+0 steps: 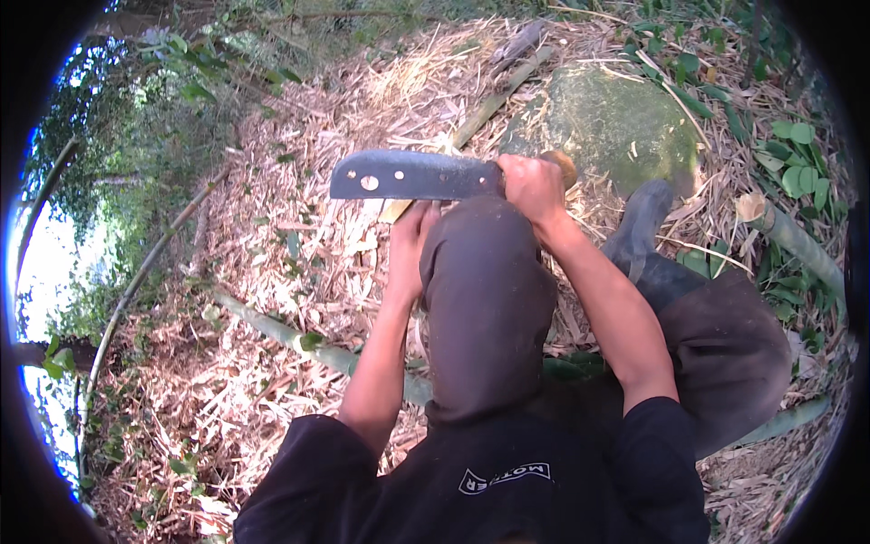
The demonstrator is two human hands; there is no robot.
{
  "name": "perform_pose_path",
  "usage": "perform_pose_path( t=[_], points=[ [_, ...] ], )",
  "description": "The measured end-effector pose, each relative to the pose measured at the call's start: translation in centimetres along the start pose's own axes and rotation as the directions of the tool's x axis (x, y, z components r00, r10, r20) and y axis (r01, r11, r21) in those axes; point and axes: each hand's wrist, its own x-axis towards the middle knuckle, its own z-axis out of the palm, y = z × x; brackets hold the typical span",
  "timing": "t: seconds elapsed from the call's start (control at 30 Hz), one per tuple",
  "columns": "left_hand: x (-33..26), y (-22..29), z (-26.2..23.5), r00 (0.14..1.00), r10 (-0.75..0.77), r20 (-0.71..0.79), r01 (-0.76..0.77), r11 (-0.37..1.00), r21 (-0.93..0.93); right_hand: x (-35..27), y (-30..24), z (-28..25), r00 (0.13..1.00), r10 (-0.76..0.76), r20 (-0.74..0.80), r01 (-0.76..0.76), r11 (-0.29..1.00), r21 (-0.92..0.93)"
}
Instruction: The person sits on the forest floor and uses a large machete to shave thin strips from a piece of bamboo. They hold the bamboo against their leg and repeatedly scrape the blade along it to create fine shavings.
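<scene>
Just beyond the knee [489, 290], the right hand [533, 189] grips the knife [421, 181], likely stiff and blade-heavy, safest held by its handle [564, 167]; whether the left hand [410, 238] holds anything cannot be told.

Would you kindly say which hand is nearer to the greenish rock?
Right. The right hand, on the machete, shows below-left of the rock; the left hand is farther left, beyond the raised knee.

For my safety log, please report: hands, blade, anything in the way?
Right hand closed on machete. Left hand partly hidden, by pale piece, grip unclear. Bent knee between hands, apparently close to machete.
</scene>
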Motion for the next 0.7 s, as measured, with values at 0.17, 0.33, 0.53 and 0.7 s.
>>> perform_pose_path(
  t=[0.17,0.33,0.53,0.7],
  points=[
    [3.8,-1.2,1.0,0.981,-0.194,-0.025,0.186,0.965,-0.185,0.2,-0.9,0.0,1.000,-0.026,0.011,0.026,1.000,-0.015],
    [-0.5,-0.6,-0.3,0.995,-0.093,0.031,0.096,0.988,-0.121,0.0,-0.8,-0.4,1.000,-0.008,-0.020,0.008,1.000,-0.006],
    [3.2,-1.3,0.0,0.995,-0.097,-0.012,0.095,0.989,-0.110,0.2,-1.5,-1.1,1.000,-0.011,0.021,0.011,1.000,0.007],
    [3.3,0.2,0.1,0.987,-0.156,-0.027,0.149,0.974,-0.169,0.3,-1.2,-0.2,1.000,-0.015,-0.010,0.015,1.000,-0.020]
  ],
)
